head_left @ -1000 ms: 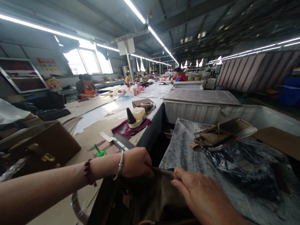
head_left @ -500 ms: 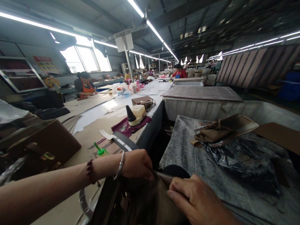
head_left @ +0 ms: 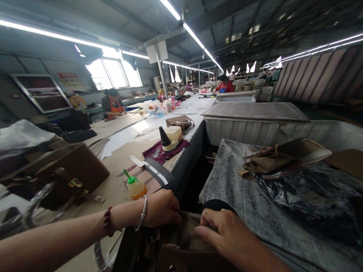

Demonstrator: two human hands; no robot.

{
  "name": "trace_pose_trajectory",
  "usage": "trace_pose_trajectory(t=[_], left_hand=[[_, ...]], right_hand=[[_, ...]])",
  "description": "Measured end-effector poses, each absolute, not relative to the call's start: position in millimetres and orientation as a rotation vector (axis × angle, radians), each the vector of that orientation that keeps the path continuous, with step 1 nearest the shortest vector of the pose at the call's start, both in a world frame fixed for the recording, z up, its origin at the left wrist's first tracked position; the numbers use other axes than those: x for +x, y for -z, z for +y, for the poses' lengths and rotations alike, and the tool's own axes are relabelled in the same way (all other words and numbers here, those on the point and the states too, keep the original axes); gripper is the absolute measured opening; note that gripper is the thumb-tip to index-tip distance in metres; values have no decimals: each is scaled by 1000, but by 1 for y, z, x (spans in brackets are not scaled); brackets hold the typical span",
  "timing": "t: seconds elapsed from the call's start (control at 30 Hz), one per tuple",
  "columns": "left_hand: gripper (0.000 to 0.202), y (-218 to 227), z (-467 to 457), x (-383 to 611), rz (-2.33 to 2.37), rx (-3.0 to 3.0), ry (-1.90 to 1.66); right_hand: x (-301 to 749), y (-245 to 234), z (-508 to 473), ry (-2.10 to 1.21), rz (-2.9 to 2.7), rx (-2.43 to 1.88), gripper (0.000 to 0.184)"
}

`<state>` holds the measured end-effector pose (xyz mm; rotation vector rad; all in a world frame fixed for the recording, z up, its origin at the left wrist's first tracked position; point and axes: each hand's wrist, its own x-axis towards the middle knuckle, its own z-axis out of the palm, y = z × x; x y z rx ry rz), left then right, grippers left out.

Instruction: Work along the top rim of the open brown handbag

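A dark brown handbag (head_left: 186, 259) lies at the bottom middle, close to me, with its mouth open and a paler lining showing. My left hand (head_left: 161, 208), wearing a silver bangle, is closed on the bag's far edge at the left. Thumb and fingers of my right hand (head_left: 225, 229) pinch the same edge further right. A plastic-wrapped handle (head_left: 101, 258) sticks out at the bag's left side. Just beyond my left wrist stands a bottle with a green spout (head_left: 135, 186), holding amber liquid.
Another brown handbag (head_left: 78, 175) stands on the table at left. A cream bottle with a black cone cap (head_left: 171, 137) rests on maroon cloth. At right, a grey-covered surface (head_left: 227, 170) carries brown pieces and dark plastic wrap (head_left: 308, 199). People work further back.
The view has shifted left, so the surroundings sit further right. The bag's brown front flap now shows between my hands, and the green-spouted bottle's body has come into view. Both hands keep their grip.
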<state>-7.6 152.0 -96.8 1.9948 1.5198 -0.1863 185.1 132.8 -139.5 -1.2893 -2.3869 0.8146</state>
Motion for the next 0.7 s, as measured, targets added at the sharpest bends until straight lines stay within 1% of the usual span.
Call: trace_pose_trajectory(t=[0.07,0.17,0.27,0.47,0.6,0.7], left_hand=[[20,99,141,-19,1593,1970,149],[20,101,126,-34,1702,1892,88],[22,105,111,-46,1764,1797,15],[24,119,86,-66,1821,1511,-115],[24,123,73,-71,1839,1468,-174],[21,113,70,-68,1880,1486,-154]], right_hand=[[174,135,141,-720,-2482,-1299,16],[151,121,144,-548,-2650,-1375,11],[129,109,137,-461,-2737,-1364,14],[108,115,134,-580,-2739,-1188,15],[100,126,139,-657,-2767,-1116,19],[99,125,142,-700,-2831,-1040,13]])
